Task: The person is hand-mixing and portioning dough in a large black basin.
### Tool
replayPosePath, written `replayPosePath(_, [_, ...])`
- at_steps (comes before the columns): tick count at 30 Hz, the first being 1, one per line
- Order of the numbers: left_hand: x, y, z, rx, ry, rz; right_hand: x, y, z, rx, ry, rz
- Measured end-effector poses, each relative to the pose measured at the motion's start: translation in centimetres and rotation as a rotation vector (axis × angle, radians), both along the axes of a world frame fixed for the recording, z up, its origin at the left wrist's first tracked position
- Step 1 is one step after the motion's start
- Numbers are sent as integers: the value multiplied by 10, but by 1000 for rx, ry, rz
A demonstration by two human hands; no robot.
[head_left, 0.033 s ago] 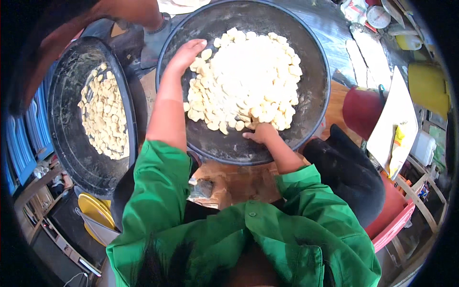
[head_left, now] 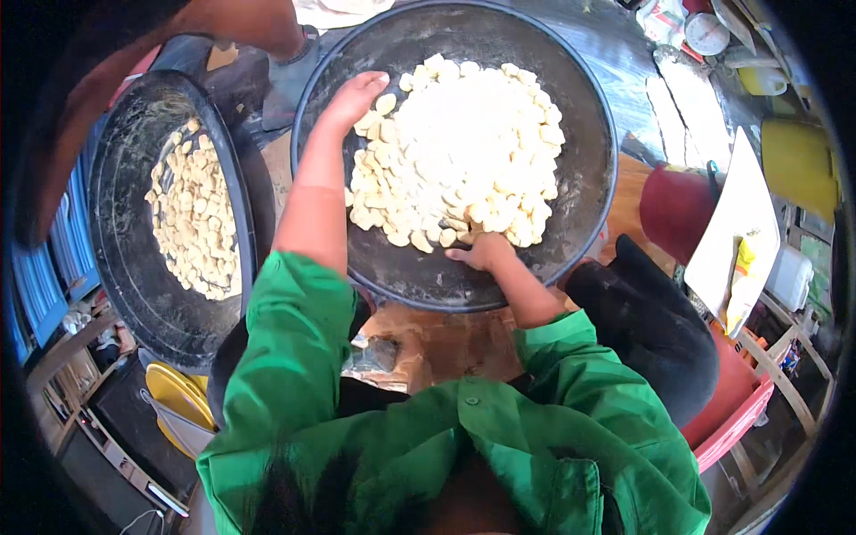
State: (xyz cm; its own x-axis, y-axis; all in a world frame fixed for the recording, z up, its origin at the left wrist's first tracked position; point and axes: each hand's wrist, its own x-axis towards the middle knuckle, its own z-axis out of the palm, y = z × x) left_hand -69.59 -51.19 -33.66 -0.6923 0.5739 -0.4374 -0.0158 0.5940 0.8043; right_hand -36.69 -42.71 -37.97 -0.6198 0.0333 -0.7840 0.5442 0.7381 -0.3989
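A wide round black basin lies before me, holding a heap of small pale dough pieces with white flour over the middle. At the heap's far left edge is my left hand, fingers stretched out and touching the outermost pieces. My right hand is palm-in at the near edge, its thumb spread to the left. The other fingers of that hand reach in among the dough pieces and are mostly hidden. A second black basin on the left holds more such pieces.
Another person's bare limb comes in at the upper left. To the right stand a red bucket, a white board with a yellow packet on it, and a yellow bucket. A red tub sits by my right knee.
My right hand has shifted very slightly left along the near edge of the heap. The left hand stays at the far left edge.
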Motion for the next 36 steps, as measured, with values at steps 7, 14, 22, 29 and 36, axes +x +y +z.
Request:
replayPosePath(7, [42,-2,-86,-407,-69,-97,-51,-64,-48,-734,-289,-1259])
replayPosePath(14, [44,-49,-30,-546,-774,-135,-101,-49,14,-1169,-190,-901])
replayPosePath(22, [41,-34,5,-56,-873,-136,-251,138,-1,449,284,-392])
replayPosePath(29, [-11,-22,46,-134,-223,-170,-274,7,-34,285,252,336])
replayPosePath(36, [19,-72,-18,-293,-280,58,-141,-94,0,-392,466,365])
